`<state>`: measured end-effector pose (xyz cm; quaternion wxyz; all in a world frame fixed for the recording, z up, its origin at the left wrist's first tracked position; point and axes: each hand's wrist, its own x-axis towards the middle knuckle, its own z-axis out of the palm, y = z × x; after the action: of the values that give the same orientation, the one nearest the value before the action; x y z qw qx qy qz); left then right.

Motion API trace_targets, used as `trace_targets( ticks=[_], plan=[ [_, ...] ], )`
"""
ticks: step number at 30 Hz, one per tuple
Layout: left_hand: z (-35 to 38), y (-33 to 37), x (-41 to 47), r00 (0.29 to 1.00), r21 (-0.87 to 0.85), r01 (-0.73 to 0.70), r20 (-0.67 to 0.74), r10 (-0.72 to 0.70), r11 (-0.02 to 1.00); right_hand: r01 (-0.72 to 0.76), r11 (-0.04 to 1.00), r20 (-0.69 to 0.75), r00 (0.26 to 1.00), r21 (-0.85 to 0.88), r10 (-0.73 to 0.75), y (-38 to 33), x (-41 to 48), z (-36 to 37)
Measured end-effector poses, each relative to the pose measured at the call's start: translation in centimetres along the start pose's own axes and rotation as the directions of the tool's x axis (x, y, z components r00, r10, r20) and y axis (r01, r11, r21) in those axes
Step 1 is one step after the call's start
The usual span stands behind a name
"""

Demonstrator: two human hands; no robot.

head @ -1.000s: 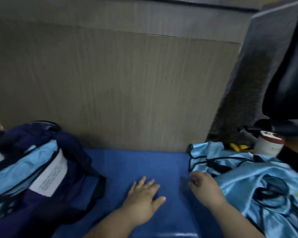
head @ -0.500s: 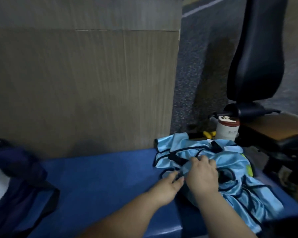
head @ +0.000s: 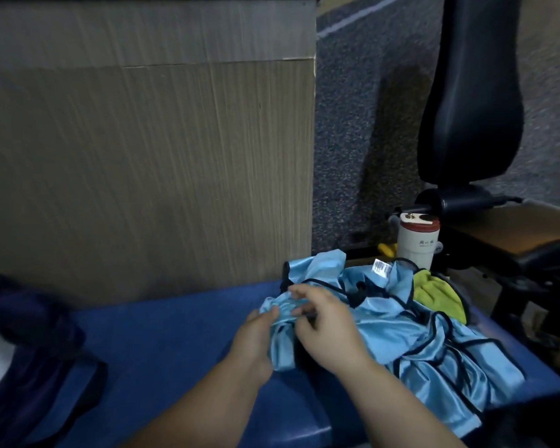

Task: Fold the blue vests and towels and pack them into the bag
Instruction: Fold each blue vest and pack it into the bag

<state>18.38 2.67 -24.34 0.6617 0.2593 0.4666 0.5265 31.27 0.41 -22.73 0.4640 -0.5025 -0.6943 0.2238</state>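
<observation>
One dark bag [head: 29, 350] sits open at the left edge of the blue tabletop [head: 175, 334]. Two hands meet right of centre: the left hand [head: 256, 337] has its fingers [head: 267, 313] curled round a bunched fold of shiny blue vest, and the right hand [head: 330, 328] pinches the same fold from above. The blue vests [head: 434, 344] lie in one rumpled heap on the tabletop's right end; how many cannot be told. One green towel [head: 437, 295] lies against the heap's far side, and one white bottle [head: 416, 244] stands behind it.
</observation>
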Motion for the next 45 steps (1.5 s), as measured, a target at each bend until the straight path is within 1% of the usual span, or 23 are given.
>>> trace_targets(
  ticks=[2, 3, 5, 6, 7, 9, 10, 13, 16, 18, 20, 22, 23, 25, 26, 28, 30, 32, 35, 36, 39, 42, 45],
  plan=[
    [-1.8, 1.2, -0.1, 0.997, -0.036, -0.051, -0.06, 0.049, 0.998, 0.048, 0.991, -0.139, 0.988, -0.128, -0.066, -0.5, 0.2, -0.6],
    [-2.7, 2.1, -0.2, 0.992, -0.05, -0.077, -0.106, 0.072, 0.996, 0.061, 0.972, -0.142, 0.985, -0.226, -0.095, -0.7, 0.3, -1.0],
    [-4.7, 3.9, -0.3, 0.973, -0.089, -0.127, -0.203, 0.107, 0.988, 0.021, 0.898, 0.03, 1.0, -0.44, -0.009, -0.5, 0.4, -1.9],
    [-5.6, 4.8, -0.5, 0.963, -0.106, -0.148, -0.242, 0.119, 0.983, -0.019, 0.85, 0.161, 0.979, -0.527, 0.122, -0.2, 0.4, -2.1],
    [-6.4, 5.8, -0.9, 0.956, -0.125, -0.159, -0.267, 0.121, 0.979, -0.044, 0.807, 0.285, 0.923, -0.589, 0.258, 0.1, 0.3, -2.1],
    [-7.8, 7.4, -1.4, 0.947, -0.147, -0.16, -0.302, 0.109, 0.976, -0.03, 0.761, 0.435, 0.806, -0.648, 0.401, 0.7, -0.2, -1.2],
    [-8.4, 8.0, -1.7, 0.946, -0.158, -0.152, -0.311, 0.097, 0.976, 0.002, 0.749, 0.465, 0.785, -0.662, 0.409, 0.9, -0.4, -0.6],
    [-9.7, 9.2, -2.4, 0.954, -0.215, -0.138, -0.291, 0.071, 0.967, 0.087, 0.746, 0.503, 0.789, -0.66, 0.352, 1.3, -0.6, 1.6],
    [-10.6, 9.8, -2.8, 0.955, -0.272, -0.145, -0.289, 0.063, 0.951, 0.138, 0.766, 0.567, 0.756, -0.628, 0.328, 1.0, -0.5, 3.3],
    [-11.4, 10.0, -2.7, 0.953, -0.298, -0.162, -0.294, 0.071, 0.941, 0.179, 0.793, 0.584, 0.771, -0.583, 0.255, 0.7, -0.5, 4.3],
    [-12.0, 10.1, -2.5, 0.958, -0.337, -0.187, -0.269, 0.096, 0.923, 0.129, 0.875, 0.562, 0.807, -0.467, 0.181, 0.4, -0.4, 5.0],
    [-12.5, 9.8, -2.3, 0.956, -0.303, -0.228, -0.249, 0.154, 0.925, -0.132, 0.976, 0.521, 0.829, -0.173, 0.205, -0.2, 0.0, 5.1],
    [-12.7, 9.6, -2.3, 0.952, -0.229, -0.247, -0.24, 0.192, 0.942, -0.28, 0.96, 0.502, 0.832, 0.012, 0.236, -0.6, 0.2, 5.1],
    [-12.1, 9.1, -3.0, 0.952, 0.005, -0.263, -0.16, 0.261, 0.965, -0.447, 0.846, 0.463, 0.84, 0.291, 0.284, -0.8, 0.8, 4.9],
    [-11.9, 8.8, -3.2, 0.959, 0.145, -0.261, -0.074, 0.273, 0.954, -0.496, 0.776, 0.45, 0.837, 0.389, 0.31, -0.7, 1.1, 4.9],
    [-11.6, 7.9, -3.5, 0.974, 0.388, -0.224, 0.121, 0.192, 0.894, -0.557, 0.649, 0.431, 0.825, 0.518, 0.365, -0.8, 1.6, 5.1],
    [-11.3, 6.9, -3.8, 0.962, 0.569, -0.231, 0.255, 0.097, 0.789, -0.602, 0.573, 0.433, 0.798, 0.556, 0.419, -1.3, 1.7, 5.2],
    [-10.9, 5.9, -3.7, 0.956, 0.692, -0.266, 0.277, 0.094, 0.671, -0.642, 0.503, 0.445, 0.766, 0.579, 0.464, -1.9, 1.9, 5.2],
    [-10.9, 5.4, -2.9, 0.931, 0.792, -0.337, 0.201, 0.304, 0.509, -0.654, 0.376, 0.459, 0.742, 0.657, 0.489, -2.4, 2.2, 5.2],
    [-11.3, 5.4, -2.4, 0.919, 0.784, -0.339, 0.159, 0.359, 0.519, -0.651, 0.338, 0.47, 0.741, 0.68, 0.48, -2.3, 2.3, 5.2],
    [-11.9, 6.4, -2.1, 0.901, 0.653, -0.349, 0.035, 0.433, 0.672, -0.628, 0.269, 0.535, 0.771, 0.731, 0.346, -2.0, 2.6, 4.0],
    [-11.8, 8.4, -2.8, 0.892, 0.438, -0.377, -0.067, 0.448, 0.816, -0.586, 0.332, 0.569, 0.807, 0.739, 0.158, -1.2, 2.9, 2.5],
    [-12.4, 10.5, -3.1, 0.903, 0.241, -0.338, -0.189, 0.386, 0.91, -0.578, 0.411, 0.564, 0.808, 0.705, 0.169, -0.3, 3.3, 1.5]
  ],
)
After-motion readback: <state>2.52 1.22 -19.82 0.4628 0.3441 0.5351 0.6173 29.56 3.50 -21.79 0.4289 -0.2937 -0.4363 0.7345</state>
